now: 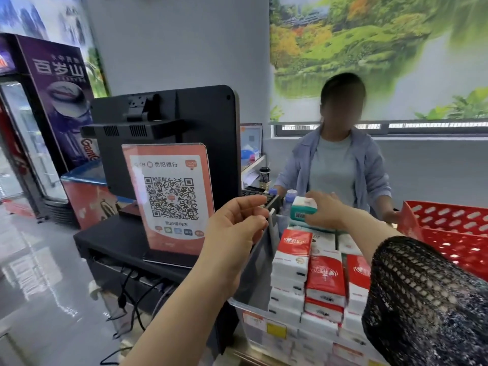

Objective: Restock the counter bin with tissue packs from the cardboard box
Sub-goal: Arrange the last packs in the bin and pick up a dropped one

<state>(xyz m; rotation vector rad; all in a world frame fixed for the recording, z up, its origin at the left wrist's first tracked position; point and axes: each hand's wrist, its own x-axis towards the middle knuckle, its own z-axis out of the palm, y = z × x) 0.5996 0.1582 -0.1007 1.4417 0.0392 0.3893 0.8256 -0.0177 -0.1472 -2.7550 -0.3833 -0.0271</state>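
Note:
A clear counter bin (253,310) stands low at centre right, packed with several red-and-white tissue packs (326,278) standing in rows. My right hand (326,212) reaches over the bin's far end and grips a green-and-white tissue pack (303,207) just above the packs there. My left hand (235,231) hovers at the bin's left wall with loosely curled fingers that hold nothing, fingertips close to the wall's top edge. No cardboard box shows in this view.
A red plastic basket (449,228) sits right of the bin. A QR-code sign (171,196) and a black till screen (163,138) stand to the left. A person (340,165) stands behind the counter, with water bottles (289,199) in front of them.

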